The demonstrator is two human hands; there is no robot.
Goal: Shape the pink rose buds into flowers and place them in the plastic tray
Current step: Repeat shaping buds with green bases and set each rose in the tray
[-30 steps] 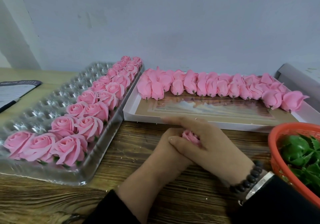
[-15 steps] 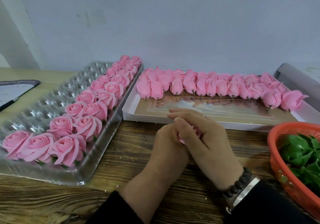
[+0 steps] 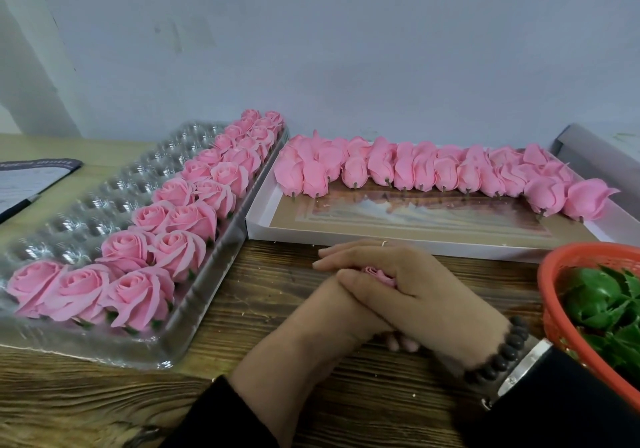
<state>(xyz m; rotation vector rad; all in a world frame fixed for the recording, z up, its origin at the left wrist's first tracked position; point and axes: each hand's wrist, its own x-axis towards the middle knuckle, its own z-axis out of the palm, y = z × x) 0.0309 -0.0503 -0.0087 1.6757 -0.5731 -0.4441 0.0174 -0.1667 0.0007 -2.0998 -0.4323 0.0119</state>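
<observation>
- On the wooden table (image 3: 242,312), in front of the person, both hands are cupped together round one pink rose bud (image 3: 379,274); only a bit of its petals shows between them
- The right hand (image 3: 408,285) lies on top with its fingers curled over the bud, and the left hand (image 3: 329,312) wraps it from below, fingers tucked under, so each is closed on the flower
- The step in hand looks like shaping this bud, which is not yet in the tray
- The plastic tray (image 3: 194,316) at the left holds shaped flowers (image 3: 180,219) in two rows along its right side, plus an extra bloom at the near end; the cups to the left of them are bare
- The white cardboard box (image 3: 415,240) behind the hands holds unshaped buds (image 3: 415,170) lined along its far edge, stems toward the person, and the near part shows only its printed bottom
- By my reckoning the job is roughly midway: many buds remain and most tray cups are unfilled
- An orange basket (image 3: 554,274) at the right holds green leafy pieces (image 3: 602,305)
</observation>
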